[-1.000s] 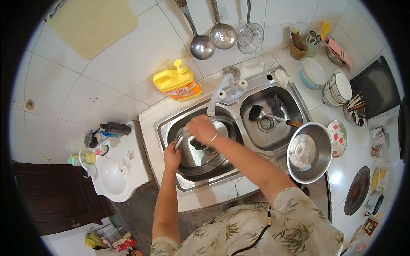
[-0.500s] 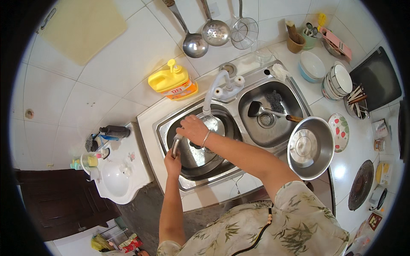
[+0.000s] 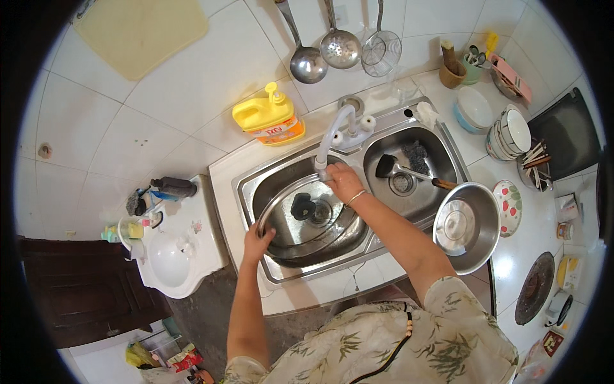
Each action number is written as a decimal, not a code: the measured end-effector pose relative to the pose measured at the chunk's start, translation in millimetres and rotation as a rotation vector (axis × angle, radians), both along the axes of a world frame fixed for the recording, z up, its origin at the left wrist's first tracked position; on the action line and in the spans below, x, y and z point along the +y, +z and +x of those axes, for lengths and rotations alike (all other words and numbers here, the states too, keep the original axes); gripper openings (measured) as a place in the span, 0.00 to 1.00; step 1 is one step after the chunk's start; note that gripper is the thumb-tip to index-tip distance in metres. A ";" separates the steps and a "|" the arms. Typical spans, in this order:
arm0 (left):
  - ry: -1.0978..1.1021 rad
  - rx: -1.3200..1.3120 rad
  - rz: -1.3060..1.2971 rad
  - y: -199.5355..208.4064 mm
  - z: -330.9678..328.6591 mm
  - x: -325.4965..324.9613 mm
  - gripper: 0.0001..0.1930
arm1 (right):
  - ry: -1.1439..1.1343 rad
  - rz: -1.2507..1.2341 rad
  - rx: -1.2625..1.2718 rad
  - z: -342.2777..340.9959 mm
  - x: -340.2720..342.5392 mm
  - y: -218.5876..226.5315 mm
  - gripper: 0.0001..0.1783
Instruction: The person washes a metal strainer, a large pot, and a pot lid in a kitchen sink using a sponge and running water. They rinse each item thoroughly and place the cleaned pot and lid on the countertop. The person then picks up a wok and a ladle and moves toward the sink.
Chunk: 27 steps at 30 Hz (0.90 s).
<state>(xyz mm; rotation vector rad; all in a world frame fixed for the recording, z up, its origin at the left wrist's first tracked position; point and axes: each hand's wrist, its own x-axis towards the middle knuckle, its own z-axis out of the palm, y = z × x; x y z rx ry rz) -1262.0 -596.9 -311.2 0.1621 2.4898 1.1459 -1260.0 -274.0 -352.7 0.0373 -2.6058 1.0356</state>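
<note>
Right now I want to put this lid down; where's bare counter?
Widest bare patch: bordered by the steel basin, strawberry plate and dark round disc. A smaller one lies between the right sink and stacked bowls. Crowded: the back-right corner, with green utensil cup and chopsticks; the left sink, mostly taken by the lid.

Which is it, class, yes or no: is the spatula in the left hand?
No, the left hand grips the rim of the round lid, while the spatula rests in the right basin.
</note>
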 end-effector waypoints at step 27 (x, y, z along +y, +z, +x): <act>0.061 0.326 -0.175 26.6 -8.4 57.3 0.18 | 0.519 0.294 -0.412 -58.7 -109.1 97.7 0.15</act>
